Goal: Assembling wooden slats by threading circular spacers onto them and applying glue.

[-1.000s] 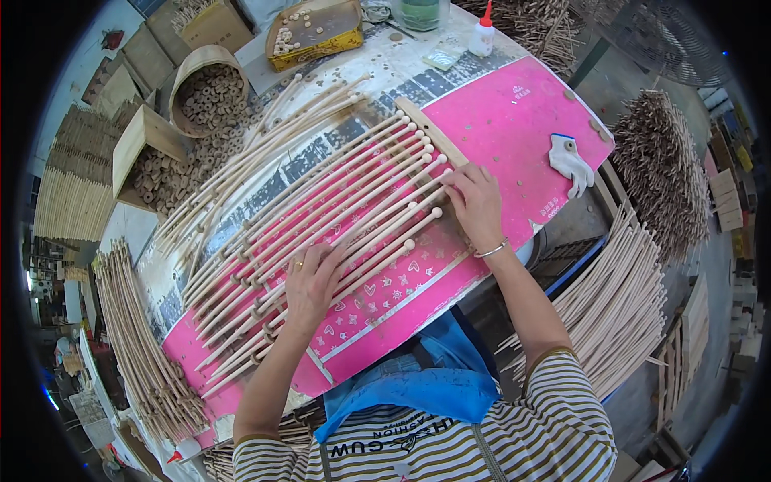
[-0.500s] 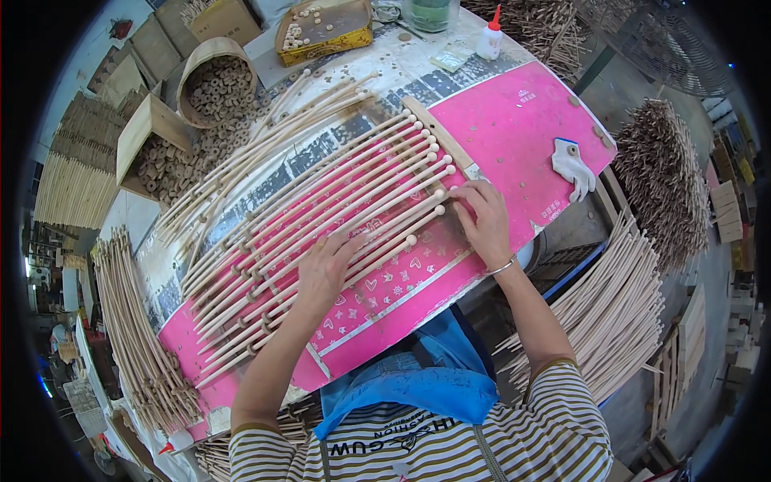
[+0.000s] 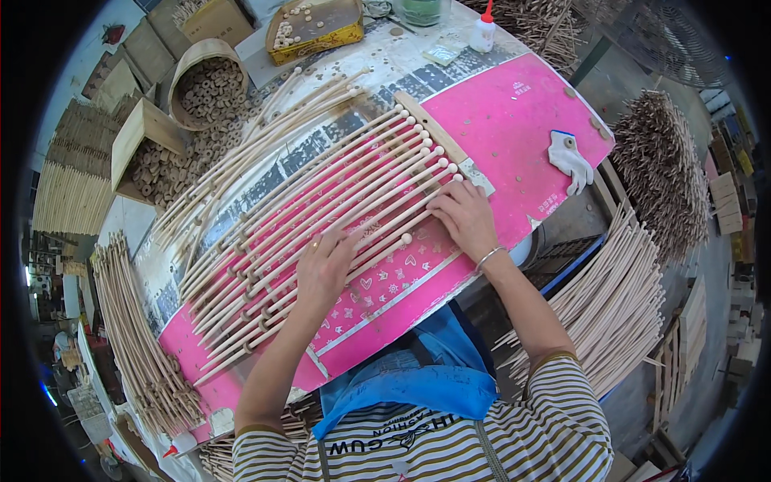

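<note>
Long wooden rods with ball ends point(image 3: 442, 163) lie side by side across a pink patterned board point(image 3: 498, 104), with rings threaded near their far-left ends. My left hand point(image 3: 325, 261) rests over the nearer rods at mid-length, its fingers curled down around them. At the ball ends, my right hand point(image 3: 466, 213) closes over the nearest rods and covers some of their tips. One ball end point(image 3: 406, 238) sticks out short of the others, between my hands. Beyond the row's right end lies a flat wooden strip point(image 3: 438, 136), which several balls face.
Loose wooden rings point(image 3: 210, 92) spill from a round tub and a box at the far left. A yellow tray point(image 3: 317, 44) holds small balls. A glue bottle point(image 3: 483, 32) with a red tip stands at the back; a white glove point(image 3: 570, 165) lies right. Rod bundles point(image 3: 590, 305) flank the table.
My right hand has moved slightly left and nearer, closing over the ball ends of the near rods. Those ends now sit closer to the strip. My left hand stays about where it was.
</note>
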Tool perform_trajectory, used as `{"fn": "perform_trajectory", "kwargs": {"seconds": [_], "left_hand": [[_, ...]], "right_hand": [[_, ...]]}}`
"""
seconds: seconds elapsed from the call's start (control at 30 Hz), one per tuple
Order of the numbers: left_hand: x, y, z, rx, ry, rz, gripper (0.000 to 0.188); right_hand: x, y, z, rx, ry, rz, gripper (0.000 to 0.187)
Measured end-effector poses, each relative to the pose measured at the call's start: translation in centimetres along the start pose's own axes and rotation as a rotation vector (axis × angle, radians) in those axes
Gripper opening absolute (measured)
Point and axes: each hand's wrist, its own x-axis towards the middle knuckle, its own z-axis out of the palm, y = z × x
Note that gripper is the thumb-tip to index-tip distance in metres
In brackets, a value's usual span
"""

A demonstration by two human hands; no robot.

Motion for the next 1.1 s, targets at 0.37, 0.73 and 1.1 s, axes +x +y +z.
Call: {"fn": "perform_trajectory", "kwargs": {"seconds": [0.37,0.73,1.1], "left_hand": [[-5.5,1.5,-1.2,0.157,-0.142,0.055,0.056],[1.4,5.5,4.0,0.064,-0.178,0.130,0.054],[5.4,0.6,3.4,0.085,-0.013,-0.022,0.043]], "right_hand": [[0.2,1.6,-1.7,-0.138,0.054,0.028,0.018],[-0.7,3.0,-2.3,-0.024,0.223,0.182,0.018],[0.8,2.8,-1.1,-0.036,0.031,0.004,0.010]]}}
